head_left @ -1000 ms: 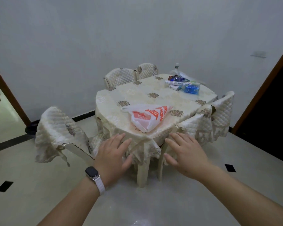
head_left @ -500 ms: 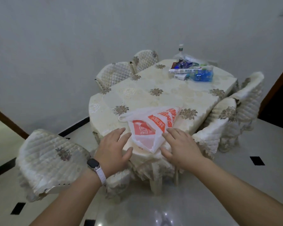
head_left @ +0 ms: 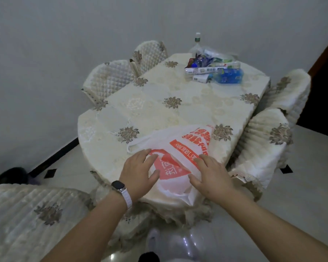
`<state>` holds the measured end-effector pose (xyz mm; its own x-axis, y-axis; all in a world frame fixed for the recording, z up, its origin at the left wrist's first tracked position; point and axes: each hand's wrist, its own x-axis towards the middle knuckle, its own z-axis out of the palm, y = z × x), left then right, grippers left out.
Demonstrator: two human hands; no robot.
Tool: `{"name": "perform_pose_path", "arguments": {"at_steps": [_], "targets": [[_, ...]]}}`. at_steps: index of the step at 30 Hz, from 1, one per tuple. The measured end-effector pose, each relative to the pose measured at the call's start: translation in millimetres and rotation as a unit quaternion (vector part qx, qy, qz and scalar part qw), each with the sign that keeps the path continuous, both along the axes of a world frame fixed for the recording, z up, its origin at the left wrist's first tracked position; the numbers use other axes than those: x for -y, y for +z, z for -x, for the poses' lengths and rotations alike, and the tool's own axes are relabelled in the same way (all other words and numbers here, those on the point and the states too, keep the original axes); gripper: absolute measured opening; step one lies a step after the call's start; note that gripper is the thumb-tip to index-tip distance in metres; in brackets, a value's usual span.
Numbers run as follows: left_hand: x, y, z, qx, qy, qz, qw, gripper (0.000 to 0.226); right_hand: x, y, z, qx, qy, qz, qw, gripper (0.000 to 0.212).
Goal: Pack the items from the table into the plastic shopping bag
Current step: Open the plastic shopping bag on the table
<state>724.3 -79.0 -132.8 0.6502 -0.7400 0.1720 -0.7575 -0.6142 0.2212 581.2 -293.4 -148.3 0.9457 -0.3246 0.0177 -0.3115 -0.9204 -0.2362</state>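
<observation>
We have both hands flat, fingers straight: left hand (head_left: 140, 173) and right hand (head_left: 212, 176) press the plastic shopping bag (head_left: 184, 146) at the near edge of the tabletop (head_left: 151, 103), its corner overhanging. The items (head_left: 216, 70) heap at the far end, labels blurred; open room stretches between.

Near me, the white-and-orange plastic shopping bag (head_left: 180, 148) lies flat at the table (head_left: 155, 103) edge; the packaged items (head_left: 215, 70) sit heaped at the far end.

Illumination was dim and diffuse; soft glare lay on the glossy pale tiled floor (head_left: 193, 242); wide-angle distortion bowed the frame edges; detail was slightly soft.
</observation>
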Motion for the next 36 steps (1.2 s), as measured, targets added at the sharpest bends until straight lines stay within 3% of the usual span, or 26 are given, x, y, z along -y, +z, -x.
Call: {"name": "perform_pose_path", "arguments": {"at_steps": [6, 12, 17, 21, 24, 27, 32, 36], "targets": [[28, -40, -82, -0.08, -0.087, -0.005, 0.993, 0.052, -18, -19, -33, -0.058, -0.134, -0.018, 0.989, 0.074], [71, -86, -131, -0.134, -0.177, -0.093, 0.971, 0.06, -24, -30, -48, -0.075, -0.268, -0.058, 0.959, 0.086], [108, -112, -143, -0.143, -0.224, -0.12, 0.957, 0.074, -17, -37, -48, -0.084, -0.319, -0.082, 0.941, 0.079], [128, -123, -151, -0.147, -0.223, -0.157, 0.951, 0.07, -8, -53, -49, -0.08, -0.349, -0.133, 0.924, 0.067], [140, -124, -156, -0.163, -0.216, -0.114, 0.956, 0.058, -1, -62, -51, -0.075, -0.354, -0.149, 0.92, 0.033], [148, -121, -160, -0.179, -0.221, -0.046, 0.958, 0.049, 13, -66, -51, 0.008, -0.343, -0.185, 0.921, 0.016], [160, -74, -158, -0.272, -0.125, 0.065, 0.952, 0.011, 43, -44, -69, 0.168, -0.407, -0.288, 0.85, 0.016], [174, -29, -158, -0.277, -0.059, 0.155, 0.946, 0.007, 62, -15, -96, 0.243, -0.417, -0.344, 0.805, 0.017]]}}
